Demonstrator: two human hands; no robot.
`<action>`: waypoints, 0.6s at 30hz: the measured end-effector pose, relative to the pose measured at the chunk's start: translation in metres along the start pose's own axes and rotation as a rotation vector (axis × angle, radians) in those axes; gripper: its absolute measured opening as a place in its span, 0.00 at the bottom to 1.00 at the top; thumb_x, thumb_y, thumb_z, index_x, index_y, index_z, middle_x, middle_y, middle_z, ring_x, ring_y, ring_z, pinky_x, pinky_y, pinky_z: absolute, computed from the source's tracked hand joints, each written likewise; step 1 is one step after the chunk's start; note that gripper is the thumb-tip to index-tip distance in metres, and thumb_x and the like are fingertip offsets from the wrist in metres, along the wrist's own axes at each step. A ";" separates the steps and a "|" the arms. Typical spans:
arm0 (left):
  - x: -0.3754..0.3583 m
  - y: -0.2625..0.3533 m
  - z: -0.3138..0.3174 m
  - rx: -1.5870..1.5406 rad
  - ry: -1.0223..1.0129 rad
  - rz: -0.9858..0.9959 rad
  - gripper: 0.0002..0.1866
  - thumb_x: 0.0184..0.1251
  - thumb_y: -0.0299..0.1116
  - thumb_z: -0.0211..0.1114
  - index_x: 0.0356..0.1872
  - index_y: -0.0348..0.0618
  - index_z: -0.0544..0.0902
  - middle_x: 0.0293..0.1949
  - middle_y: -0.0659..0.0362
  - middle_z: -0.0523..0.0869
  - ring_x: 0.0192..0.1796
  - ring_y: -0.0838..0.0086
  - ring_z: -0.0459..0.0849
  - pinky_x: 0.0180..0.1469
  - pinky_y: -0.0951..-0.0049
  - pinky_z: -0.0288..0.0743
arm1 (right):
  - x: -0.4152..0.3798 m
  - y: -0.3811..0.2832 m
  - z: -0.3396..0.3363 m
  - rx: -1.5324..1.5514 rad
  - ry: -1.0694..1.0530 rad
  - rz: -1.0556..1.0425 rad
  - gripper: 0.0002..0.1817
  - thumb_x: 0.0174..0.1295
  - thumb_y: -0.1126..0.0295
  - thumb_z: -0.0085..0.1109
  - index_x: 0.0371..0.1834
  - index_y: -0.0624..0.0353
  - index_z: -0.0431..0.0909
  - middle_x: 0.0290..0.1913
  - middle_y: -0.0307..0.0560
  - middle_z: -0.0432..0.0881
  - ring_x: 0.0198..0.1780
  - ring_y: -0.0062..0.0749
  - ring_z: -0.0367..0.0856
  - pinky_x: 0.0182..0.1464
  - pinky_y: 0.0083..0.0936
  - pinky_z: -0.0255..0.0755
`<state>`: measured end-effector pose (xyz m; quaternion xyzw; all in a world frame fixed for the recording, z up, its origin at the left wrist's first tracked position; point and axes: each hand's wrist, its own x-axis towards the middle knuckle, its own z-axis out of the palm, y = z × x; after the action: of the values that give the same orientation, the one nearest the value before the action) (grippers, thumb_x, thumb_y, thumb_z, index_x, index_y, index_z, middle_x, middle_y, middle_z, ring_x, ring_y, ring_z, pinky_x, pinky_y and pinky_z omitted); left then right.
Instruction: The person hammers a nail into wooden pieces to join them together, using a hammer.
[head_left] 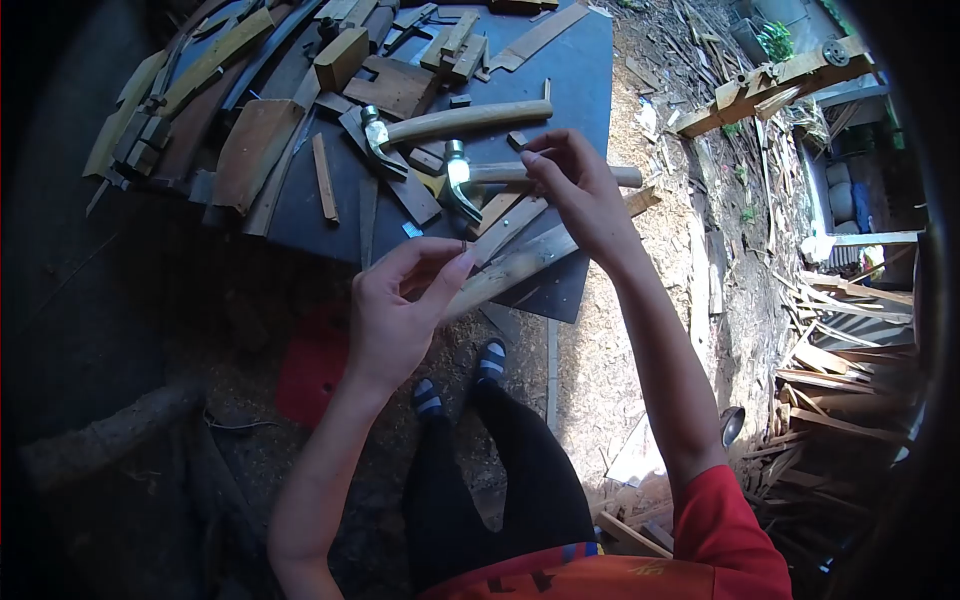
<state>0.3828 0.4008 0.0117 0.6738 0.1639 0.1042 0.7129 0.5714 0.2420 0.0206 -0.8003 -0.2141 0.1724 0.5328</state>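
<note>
My left hand (400, 310) is pinched at the front edge of the dark table (335, 236). Between its thumb and fingertips is a tiny dark nail-like piece (464, 247). Just beyond those fingertips lies a pale wooden strip (512, 226), beside a longer rough wooden piece (520, 262). My right hand (588, 200) hovers over the handle of a claw hammer (459, 178), thumb and forefinger brought together; anything between them is too small to make out. A second claw hammer (455, 122) with a wooden handle lies farther back.
Wood blocks (262, 150), offcuts and clamp-like tools crowd the table's left and far side. A red plastic seat (315, 368) stands below the table. Shavings cover the ground, with a notched beam (775, 88) and piled scrap wood (845, 380) at right.
</note>
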 end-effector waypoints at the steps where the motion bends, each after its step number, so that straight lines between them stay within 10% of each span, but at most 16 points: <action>1: 0.007 -0.002 -0.002 0.013 0.016 0.006 0.09 0.79 0.28 0.70 0.52 0.34 0.88 0.47 0.57 0.94 0.53 0.79 0.91 0.57 0.77 0.82 | 0.022 0.005 -0.002 -0.056 0.002 -0.001 0.21 0.77 0.58 0.63 0.59 0.66 0.78 0.47 0.54 0.88 0.48 0.33 0.90 0.49 0.36 0.83; 8: 0.040 -0.017 -0.013 0.052 0.143 -0.033 0.09 0.78 0.27 0.72 0.53 0.34 0.89 0.46 0.59 0.92 0.50 0.81 0.89 0.58 0.77 0.82 | 0.213 0.080 -0.001 -0.834 0.115 -0.171 0.21 0.75 0.59 0.64 0.62 0.64 0.82 0.48 0.54 0.91 0.50 0.36 0.89 0.54 0.31 0.81; 10: 0.045 -0.020 -0.011 0.057 0.193 -0.055 0.09 0.78 0.27 0.72 0.52 0.34 0.90 0.46 0.59 0.92 0.50 0.80 0.89 0.58 0.77 0.82 | 0.256 0.097 0.007 -0.811 0.108 -0.087 0.26 0.67 0.51 0.66 0.62 0.53 0.84 0.54 0.62 0.89 0.58 0.60 0.86 0.62 0.48 0.79; 18: 0.050 -0.040 -0.005 0.134 0.282 -0.054 0.08 0.75 0.28 0.74 0.49 0.37 0.91 0.45 0.60 0.94 0.47 0.81 0.91 0.54 0.77 0.83 | 0.306 0.132 0.024 -0.840 -0.024 -0.053 0.30 0.64 0.47 0.62 0.57 0.63 0.87 0.53 0.69 0.89 0.56 0.64 0.89 0.58 0.52 0.83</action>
<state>0.4249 0.4209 -0.0326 0.6939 0.2871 0.1674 0.6388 0.8397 0.3764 -0.1249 -0.9402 -0.2925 0.0657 0.1620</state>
